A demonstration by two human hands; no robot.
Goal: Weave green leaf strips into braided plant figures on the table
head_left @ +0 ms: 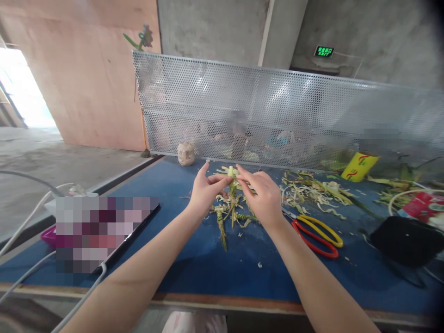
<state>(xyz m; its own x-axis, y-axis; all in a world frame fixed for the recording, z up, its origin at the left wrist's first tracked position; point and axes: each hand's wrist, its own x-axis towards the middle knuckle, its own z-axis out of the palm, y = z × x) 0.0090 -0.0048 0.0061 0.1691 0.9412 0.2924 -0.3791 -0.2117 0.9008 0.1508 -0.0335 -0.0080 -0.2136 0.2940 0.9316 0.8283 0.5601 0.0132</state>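
Over the blue table point(194, 273) my left hand point(207, 187) and my right hand point(260, 192) meet at a figure woven from green plant leaf strips point(231, 185). Both hands pinch it with thumb and fingers, the left from its left side, the right from its right. Braided, pointed leaf ends point(220, 222) hang below my hands toward the tabletop. Fingers cover part of the weave. Scissors point(317, 233) with one red and one yellow handle lie beside my right forearm, their blades partly hidden by it.
Leaf scraps point(319, 189) spread across the back right. A yellow can-like container point(360, 166) and a black object point(405, 240) stand at right. On the left lie a blurred-out tablet-like device point(114, 231) and cables. A perforated metal screen point(249, 101) lines the back, a wrapped roll point(186, 153) before it.
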